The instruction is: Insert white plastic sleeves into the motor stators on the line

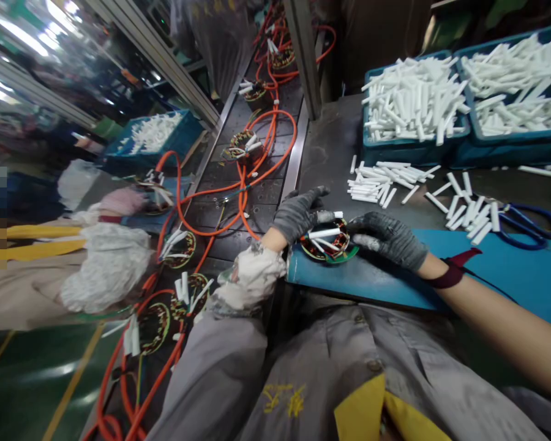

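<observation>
A round wound coil part with copper and red windings and several white tubes on it rests at the left end of a blue mat. My left hand, in a grey glove, lies at its upper left side, with the thumb beside a white tube and the other fingers stretched out. On the right side of the part is my right hand, also gloved, its fingers bent near the rim; whether they grip anything is hard to make out.
Blue bins of white tubes stand at the back right. Loose tubes and blue-handled scissors lie before them. On the left, a conveyor carries more coil parts and orange cables. Another person's sleeve is beyond.
</observation>
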Motion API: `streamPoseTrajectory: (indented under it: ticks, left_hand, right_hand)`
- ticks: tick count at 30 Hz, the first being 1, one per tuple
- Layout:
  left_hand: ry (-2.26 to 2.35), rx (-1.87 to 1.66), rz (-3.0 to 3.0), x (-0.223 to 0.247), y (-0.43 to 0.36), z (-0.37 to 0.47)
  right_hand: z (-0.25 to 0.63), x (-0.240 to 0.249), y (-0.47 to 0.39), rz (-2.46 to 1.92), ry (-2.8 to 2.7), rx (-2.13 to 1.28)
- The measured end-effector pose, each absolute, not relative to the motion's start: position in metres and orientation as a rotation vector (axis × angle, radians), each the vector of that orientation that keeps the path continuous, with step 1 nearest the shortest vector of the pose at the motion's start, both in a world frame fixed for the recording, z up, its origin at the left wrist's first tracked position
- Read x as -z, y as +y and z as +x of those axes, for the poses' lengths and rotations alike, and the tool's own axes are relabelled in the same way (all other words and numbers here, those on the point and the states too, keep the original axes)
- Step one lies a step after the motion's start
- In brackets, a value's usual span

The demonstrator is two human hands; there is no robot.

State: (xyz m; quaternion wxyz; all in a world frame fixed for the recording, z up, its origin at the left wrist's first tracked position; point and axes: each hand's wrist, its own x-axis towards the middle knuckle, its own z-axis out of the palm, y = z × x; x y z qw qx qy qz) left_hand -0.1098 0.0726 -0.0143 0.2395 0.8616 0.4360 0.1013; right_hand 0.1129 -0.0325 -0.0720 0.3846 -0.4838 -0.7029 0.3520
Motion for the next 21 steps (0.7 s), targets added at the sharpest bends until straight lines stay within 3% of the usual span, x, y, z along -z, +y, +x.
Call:
streamPoseTrajectory:
  ticks: [3,9,21]
  left_hand:
    - [1.116,-0.403,2.542,0.012,0.043,-0.117]
    - [0.998,-0.145,2.636,0.022,0.023,-0.118]
    - [0.653,-0.156,2.591,0.047,0.052,-0.143]
  right_hand:
    - [0.113,0.076,-0.028,-1.088,-1.83,-1.022]
    - [0.102,0.081,-0.008,-0.896,-1.789,-1.249]
    - [0.089,0.056,0.004,-1.196,-1.884,-1.188]
